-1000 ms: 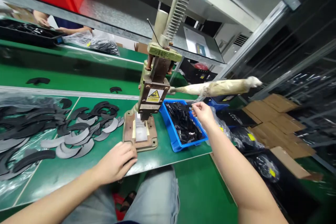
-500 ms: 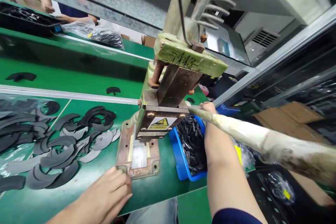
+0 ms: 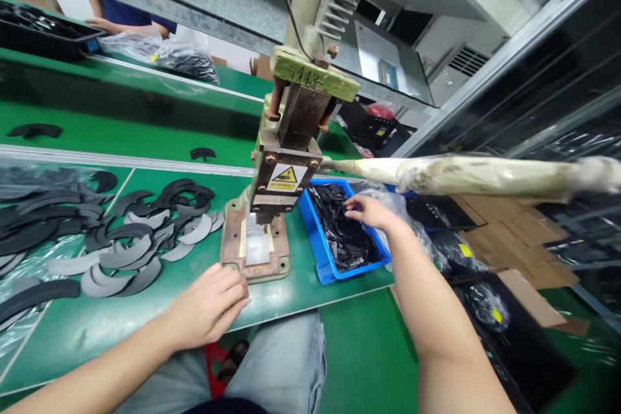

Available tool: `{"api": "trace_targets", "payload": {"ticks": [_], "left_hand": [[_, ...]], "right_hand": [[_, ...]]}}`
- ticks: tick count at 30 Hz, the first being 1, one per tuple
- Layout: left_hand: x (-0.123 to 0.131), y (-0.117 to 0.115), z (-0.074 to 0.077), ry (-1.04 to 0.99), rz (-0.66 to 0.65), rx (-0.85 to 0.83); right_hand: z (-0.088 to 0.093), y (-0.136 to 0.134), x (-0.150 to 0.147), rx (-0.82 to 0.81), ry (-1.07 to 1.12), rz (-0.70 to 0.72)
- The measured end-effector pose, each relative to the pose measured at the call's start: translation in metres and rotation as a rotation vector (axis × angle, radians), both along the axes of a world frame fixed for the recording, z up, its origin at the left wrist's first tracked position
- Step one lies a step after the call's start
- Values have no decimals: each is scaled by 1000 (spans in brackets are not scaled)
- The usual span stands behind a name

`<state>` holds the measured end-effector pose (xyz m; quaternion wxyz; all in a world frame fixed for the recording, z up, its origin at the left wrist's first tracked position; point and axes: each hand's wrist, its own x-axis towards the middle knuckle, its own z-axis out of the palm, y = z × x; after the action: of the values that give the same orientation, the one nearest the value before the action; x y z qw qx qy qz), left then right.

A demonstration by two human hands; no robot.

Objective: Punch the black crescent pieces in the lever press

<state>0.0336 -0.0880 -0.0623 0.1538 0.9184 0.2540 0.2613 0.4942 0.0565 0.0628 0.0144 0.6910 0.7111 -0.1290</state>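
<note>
My left hand (image 3: 211,304) rests at the near left corner of the hand press's base plate (image 3: 284,266), fingers curled together; whatever may be in them is hidden. The green press (image 3: 286,171) stands upright above this plate, its ram lowered close to a pale metal strip (image 3: 257,247). Over a blue bin (image 3: 326,273) to the right of the press is my right hand (image 3: 372,212), thumb and fingertips slightly apart. Small black parts (image 3: 339,233) fill the bin. A long wrapped lever (image 3: 451,174) sticks out from the press to the right, above my right hand.
Many curved dark grey pieces (image 3: 130,249) lie heaped on the green table to the left. Two black pieces (image 3: 36,130) sit on the green strip behind. Across the bench are a person's arms (image 3: 109,24) and a bagged bundle (image 3: 187,58). Cardboard (image 3: 509,226) lies at right.
My right hand has come off the lever area and down toward the bin's black parts. The lever now sits more level. My left hand stays by the base plate while the view has shifted.
</note>
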Motion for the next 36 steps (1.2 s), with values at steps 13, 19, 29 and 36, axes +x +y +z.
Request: {"api": "trace_targets", "payload": {"ticks": [13,19,29,36], "left_hand": [[-1,-1,0,-22,24,124],[-3,-2,2,-10,55,178],[-7,-6,3,-281,103,106],[0,-44,19,-557,75,-105]], "right_hand": [[-18,-66,-58,-4,-196,-82],[-5,-83,-66,194,-78,-227],[-26,-167,-160,351,674,-163],[-65,-228,-243,73,1072,-41]]}}
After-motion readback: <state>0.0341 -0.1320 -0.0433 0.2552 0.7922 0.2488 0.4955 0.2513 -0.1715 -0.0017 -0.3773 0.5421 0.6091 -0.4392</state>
